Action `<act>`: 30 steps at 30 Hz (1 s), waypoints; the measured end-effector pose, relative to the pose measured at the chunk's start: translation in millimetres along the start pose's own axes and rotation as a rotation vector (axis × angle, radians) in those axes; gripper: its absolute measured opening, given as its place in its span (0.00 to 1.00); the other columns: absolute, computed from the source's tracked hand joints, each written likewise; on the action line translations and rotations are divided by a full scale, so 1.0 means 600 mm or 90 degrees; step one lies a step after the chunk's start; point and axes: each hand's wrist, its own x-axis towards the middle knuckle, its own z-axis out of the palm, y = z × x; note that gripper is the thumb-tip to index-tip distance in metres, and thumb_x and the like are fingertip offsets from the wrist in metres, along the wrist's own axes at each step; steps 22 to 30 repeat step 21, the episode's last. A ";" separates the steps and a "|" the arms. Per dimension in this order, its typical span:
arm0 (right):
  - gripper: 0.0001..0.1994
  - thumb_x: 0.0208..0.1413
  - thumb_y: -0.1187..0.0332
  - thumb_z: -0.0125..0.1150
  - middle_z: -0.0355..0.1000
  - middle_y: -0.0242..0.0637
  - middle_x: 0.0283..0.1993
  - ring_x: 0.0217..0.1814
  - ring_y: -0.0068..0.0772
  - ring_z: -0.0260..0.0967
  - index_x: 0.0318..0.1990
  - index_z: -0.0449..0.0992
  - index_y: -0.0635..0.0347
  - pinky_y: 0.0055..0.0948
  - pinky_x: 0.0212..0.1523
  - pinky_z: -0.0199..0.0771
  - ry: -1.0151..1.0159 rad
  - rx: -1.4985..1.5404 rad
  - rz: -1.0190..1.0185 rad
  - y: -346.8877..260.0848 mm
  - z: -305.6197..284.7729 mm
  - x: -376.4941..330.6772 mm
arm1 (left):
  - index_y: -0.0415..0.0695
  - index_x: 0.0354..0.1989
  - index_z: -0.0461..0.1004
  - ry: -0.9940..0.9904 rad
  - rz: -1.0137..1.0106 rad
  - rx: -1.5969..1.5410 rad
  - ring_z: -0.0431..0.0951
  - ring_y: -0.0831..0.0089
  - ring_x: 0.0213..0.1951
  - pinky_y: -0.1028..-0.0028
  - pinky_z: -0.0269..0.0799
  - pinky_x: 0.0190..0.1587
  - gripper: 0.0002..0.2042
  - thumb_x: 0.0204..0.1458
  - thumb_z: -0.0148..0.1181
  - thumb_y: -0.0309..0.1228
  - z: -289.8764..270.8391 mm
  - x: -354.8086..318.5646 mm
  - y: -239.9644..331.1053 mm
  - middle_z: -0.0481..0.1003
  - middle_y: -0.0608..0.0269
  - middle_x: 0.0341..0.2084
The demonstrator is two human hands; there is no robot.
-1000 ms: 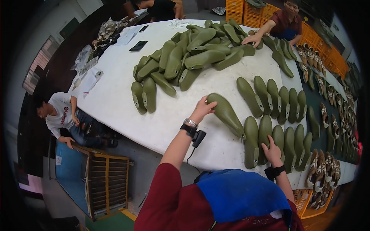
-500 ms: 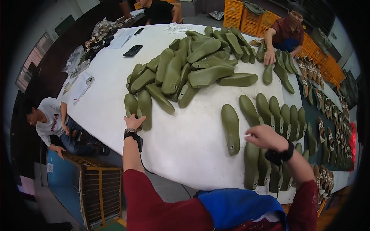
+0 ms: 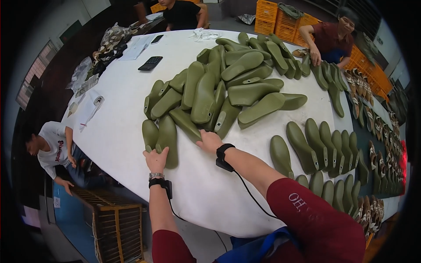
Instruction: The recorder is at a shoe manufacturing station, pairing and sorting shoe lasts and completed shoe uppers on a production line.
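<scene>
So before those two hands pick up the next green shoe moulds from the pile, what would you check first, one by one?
1. Left hand on a mould: ok, its fingers rest on the near end of the pair of green moulds lying side by side.
2. Right hand on a mould: ok, it touches the long mould at the pile's near edge.
3. Firm grip on either: cannot tell, the fingers lie on top, not clearly closed.
4. Pile stable: not ok, moulds lean loosely on one another.
5. Bare space on the white table to set moulds down: ok.
6. Wrist cables free: ok, hanging off the table edge.
</scene>
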 end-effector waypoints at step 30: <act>0.32 0.46 0.50 0.61 0.54 0.45 0.62 0.62 0.52 0.54 0.60 0.61 0.40 0.48 0.57 0.58 0.065 -0.254 0.098 0.164 -0.152 -0.707 | 0.34 0.30 0.77 -0.341 0.357 -0.076 0.66 0.41 0.50 0.62 0.66 0.51 0.24 0.38 0.65 0.47 -0.019 -0.531 0.118 0.58 0.31 0.52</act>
